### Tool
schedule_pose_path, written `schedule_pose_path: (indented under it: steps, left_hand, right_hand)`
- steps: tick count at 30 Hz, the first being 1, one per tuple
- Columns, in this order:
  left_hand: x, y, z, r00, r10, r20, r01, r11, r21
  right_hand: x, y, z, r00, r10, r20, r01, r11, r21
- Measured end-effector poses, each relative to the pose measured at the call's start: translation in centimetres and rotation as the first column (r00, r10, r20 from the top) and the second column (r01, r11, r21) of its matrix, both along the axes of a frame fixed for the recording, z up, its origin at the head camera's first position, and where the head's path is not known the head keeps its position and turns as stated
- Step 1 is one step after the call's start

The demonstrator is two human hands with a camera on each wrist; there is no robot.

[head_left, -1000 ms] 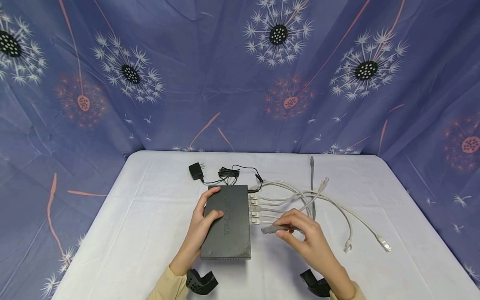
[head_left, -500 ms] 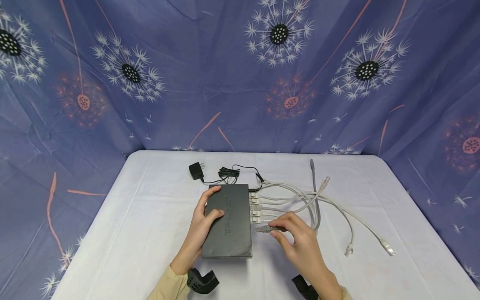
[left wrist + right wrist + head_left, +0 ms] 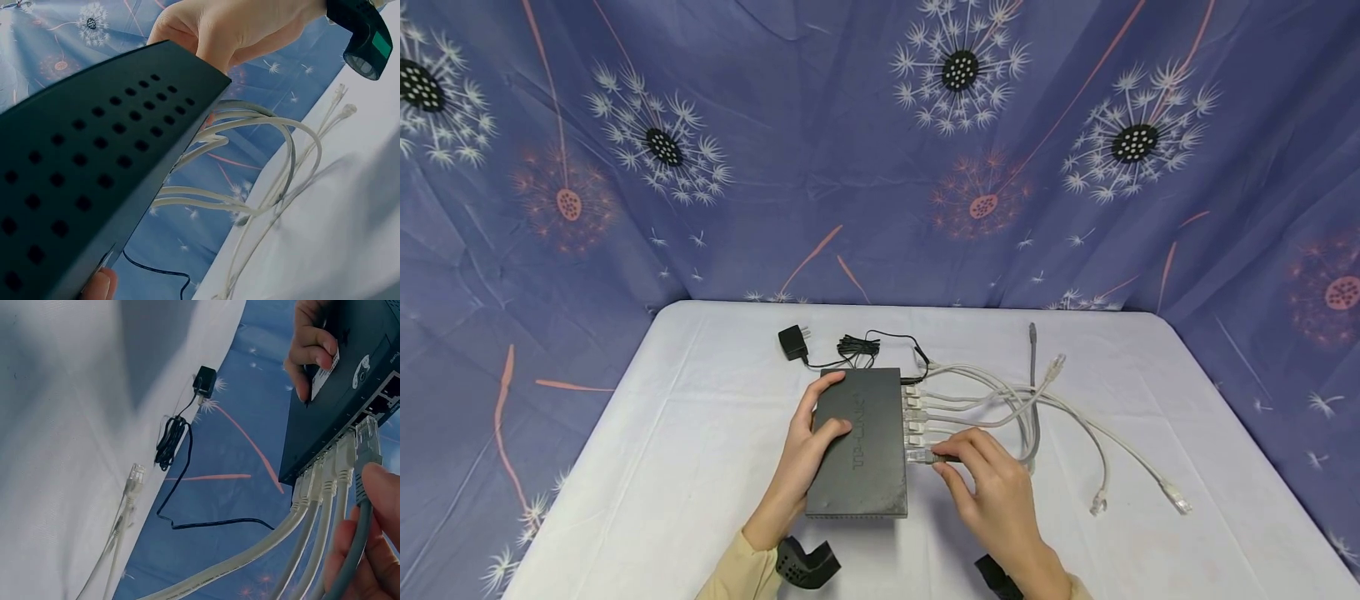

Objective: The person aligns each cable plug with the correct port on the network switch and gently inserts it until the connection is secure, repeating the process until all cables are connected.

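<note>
A black TP-LINK network switch (image 3: 868, 479) is held up over the white table by my left hand (image 3: 797, 458), thumb on top and fingers underneath. Several pale Ethernet cables (image 3: 325, 494) are seated side by side in its ports. My right hand (image 3: 1000, 496) pinches a grey Ethernet cable (image 3: 359, 540) just behind its clear plug (image 3: 367, 437). In the right wrist view, that plug's tip is right at the port beside the last plugged cable. Further along the row, open ports (image 3: 390, 387) show. The left wrist view shows the switch's vented side, with my right hand beyond it.
A black power adapter (image 3: 792, 342) and its bundled cord (image 3: 857, 346) lie behind the switch, the cord running to the switch's far right corner. Loose cable ends (image 3: 1099, 502) spread over the white table (image 3: 700, 467) at right. A patterned blue cloth (image 3: 820, 150) hangs behind.
My right hand has moved left, bringing the grey cable's plug from apart from the switch to its port edge. The switch has shifted slightly right in my left hand.
</note>
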State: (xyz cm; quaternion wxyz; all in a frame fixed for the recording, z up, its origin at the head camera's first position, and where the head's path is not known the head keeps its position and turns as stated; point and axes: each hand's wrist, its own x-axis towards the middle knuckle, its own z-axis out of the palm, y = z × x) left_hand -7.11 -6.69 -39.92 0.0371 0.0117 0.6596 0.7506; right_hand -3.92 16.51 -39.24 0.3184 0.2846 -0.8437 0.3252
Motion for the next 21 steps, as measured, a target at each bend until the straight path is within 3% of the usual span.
schedule_pose_path:
  steps: [9,21]
  left_hand:
    - [0.12,0.12,0.17,1.000,-0.026,0.007,0.026,1.000,0.000]
    - [-0.27,0.32,0.08,0.998,-0.006,-0.056,0.003,0.999,-0.045]
  right_hand:
    - [-0.30,-0.65,-0.05,0.995,-0.003,-0.105,0.001,1.000,-0.011]
    - [-0.76,-0.97,0.19,0.994,0.050,-0.099,-0.057,0.996,-0.062]
